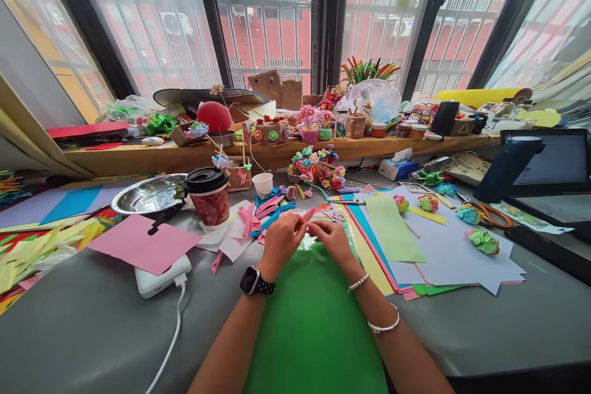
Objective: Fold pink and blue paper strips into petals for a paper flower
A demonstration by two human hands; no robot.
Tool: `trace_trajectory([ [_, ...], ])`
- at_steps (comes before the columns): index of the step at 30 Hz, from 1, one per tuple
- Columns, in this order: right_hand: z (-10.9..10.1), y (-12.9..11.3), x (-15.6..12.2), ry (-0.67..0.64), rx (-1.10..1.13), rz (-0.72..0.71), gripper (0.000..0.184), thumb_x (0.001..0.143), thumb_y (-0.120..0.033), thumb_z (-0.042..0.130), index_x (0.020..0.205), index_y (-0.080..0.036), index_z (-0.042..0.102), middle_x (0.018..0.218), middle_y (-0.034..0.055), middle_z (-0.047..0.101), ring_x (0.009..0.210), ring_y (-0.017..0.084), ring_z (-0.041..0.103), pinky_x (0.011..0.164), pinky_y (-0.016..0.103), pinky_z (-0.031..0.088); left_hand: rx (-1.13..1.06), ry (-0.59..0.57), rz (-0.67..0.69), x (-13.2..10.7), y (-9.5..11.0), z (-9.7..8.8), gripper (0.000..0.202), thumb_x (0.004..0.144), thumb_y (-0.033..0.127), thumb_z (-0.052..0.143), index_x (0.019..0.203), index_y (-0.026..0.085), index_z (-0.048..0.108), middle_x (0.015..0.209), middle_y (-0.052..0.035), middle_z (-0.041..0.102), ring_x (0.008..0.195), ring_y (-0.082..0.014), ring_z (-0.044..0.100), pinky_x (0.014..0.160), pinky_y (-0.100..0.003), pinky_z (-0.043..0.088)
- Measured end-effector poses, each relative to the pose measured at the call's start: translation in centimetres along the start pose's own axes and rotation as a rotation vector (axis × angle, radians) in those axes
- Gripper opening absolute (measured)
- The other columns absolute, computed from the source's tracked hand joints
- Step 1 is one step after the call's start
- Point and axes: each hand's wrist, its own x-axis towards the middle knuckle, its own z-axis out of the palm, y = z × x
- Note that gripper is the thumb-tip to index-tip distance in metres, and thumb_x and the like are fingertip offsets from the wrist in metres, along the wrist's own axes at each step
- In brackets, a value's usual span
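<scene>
My left hand [282, 237] and my right hand [333, 239] meet above the far end of a large green paper sheet [314, 326] that lies on the grey table [92, 326]. Both hands have their fingers curled and pinch a small pink paper strip [308, 215] between them. A black smartwatch sits on my left wrist; bead and silver bracelets sit on my right arm. Pink and blue paper strips [263, 212] lie just left of my left hand. A stack of coloured sheets [415, 246] lies just right of my right hand.
A lidded red paper cup [209, 197], a steel dish [148, 194] and a white power bank [159, 277] with cable lie to the left. Folded paper balls [482, 240], orange scissors [492, 214] and a laptop [549, 178] are to the right. The wooden sill [277, 151] holds paper flowers and craft clutter.
</scene>
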Motion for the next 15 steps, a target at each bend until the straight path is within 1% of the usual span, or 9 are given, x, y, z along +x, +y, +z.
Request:
trace_trajectory([
  [4, -0.1, -0.1, 0.0, 0.01, 0.056, 0.027, 0.037, 0.066, -0.045, 0.058, 0.08, -0.012, 0.066, 0.072, 0.0086, 0.068, 0.069, 0.02, 0.063, 0.057, 0.029, 0.05, -0.045, 0.024, 0.039, -0.4, 0.1, 0.5, 0.02, 0.08, 0.029, 0.041, 0.076, 0.017, 0.056, 0.071, -0.0032, 0.062, 0.068, -0.0155, 0.056, 0.059, -0.025, 0.038],
  [8, -0.3, 0.2, 0.1, 0.038, -0.057, -0.038, 0.029, 0.069, -0.036, 0.055, 0.081, -0.012, 0.067, 0.076, 0.0083, 0.068, 0.071, 0.02, 0.063, 0.058, 0.029, 0.05, -0.12, 0.009, 0.045, -0.5, -0.1, 1.0, 0.019, 0.08, 0.031, 0.044, 0.078, 0.016, 0.056, 0.075, -0.0049, 0.062, 0.07, -0.0166, 0.056, 0.061, -0.026, 0.04],
  [11, -0.4, 0.4, 0.2, 0.07, -0.116, -0.066, 0.025, 0.071, -0.03, 0.051, 0.082, -0.014, 0.067, 0.08, 0.0072, 0.068, 0.074, 0.02, 0.062, 0.06, 0.029, 0.05, -0.275, -0.03, 0.046, -0.4, -0.2, 1.5, 0.02, 0.079, 0.031, 0.044, 0.086, 0.015, 0.055, 0.081, -0.0061, 0.063, 0.074, -0.0166, 0.057, 0.064, -0.027, 0.042],
  [13, -0.5, 0.5, 0.2, 0.08, -0.132, -0.073, 0.025, 0.071, -0.029, 0.05, 0.084, -0.016, 0.067, 0.083, 0.006, 0.068, 0.076, 0.02, 0.061, 0.062, 0.029, 0.05, -0.389, -0.048, 0.038, -0.4, -0.1, 1.8, 0.021, 0.08, 0.03, 0.043, 0.09, 0.016, 0.054, 0.083, -0.0057, 0.063, 0.075, -0.0156, 0.058, 0.066, -0.026, 0.043],
  [15, -0.6, 0.5, 0.2, 0.091, -0.152, -0.085, 0.025, 0.071, -0.03, 0.05, 0.083, -0.016, 0.067, 0.083, 0.0059, 0.068, 0.077, 0.021, 0.061, 0.062, 0.029, 0.049, -0.451, -0.043, 0.014, -0.5, -0.1, 2.0, 0.021, 0.081, 0.03, 0.041, 0.089, 0.016, 0.055, 0.082, -0.0054, 0.064, 0.074, -0.0152, 0.058, 0.066, -0.026, 0.044],
])
